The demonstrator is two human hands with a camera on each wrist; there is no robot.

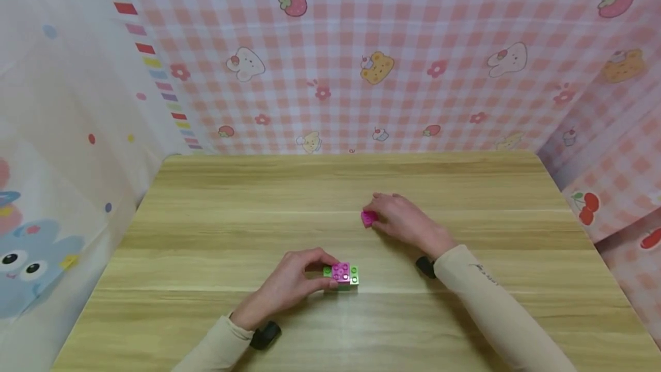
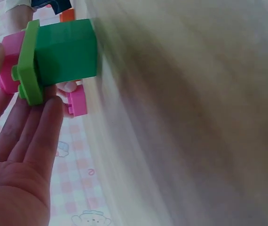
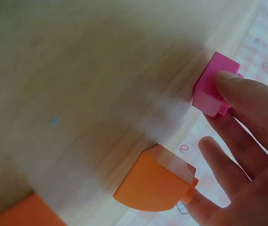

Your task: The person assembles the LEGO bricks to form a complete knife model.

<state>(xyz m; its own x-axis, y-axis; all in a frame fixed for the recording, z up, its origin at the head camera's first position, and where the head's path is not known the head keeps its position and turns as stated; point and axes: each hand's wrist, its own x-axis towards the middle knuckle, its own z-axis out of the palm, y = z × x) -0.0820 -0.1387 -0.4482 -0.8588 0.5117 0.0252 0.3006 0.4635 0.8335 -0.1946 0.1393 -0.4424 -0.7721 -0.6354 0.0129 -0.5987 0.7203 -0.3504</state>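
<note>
On the tabletop my left hand (image 1: 290,281) holds a small stack by its upper end, thumb on one side and fingers on the other. The stack has a pink brick (image 1: 341,271) on top, a light green plate (image 2: 29,63) under it, and a dark green block (image 2: 68,52) at the bottom. Farther back and to the right, my right hand (image 1: 400,218) pinches a magenta brick (image 3: 214,89) between thumb and finger, its lower face close to the wood. Near that hand's other fingers stands an orange brick with a curved side (image 3: 153,181).
Another orange piece (image 3: 26,214) shows at the lower left of the right wrist view. The right hand and arm hide the orange pieces in the head view. The wooden table (image 1: 248,188) meets a pink checked cloth (image 1: 341,113) along its back edge.
</note>
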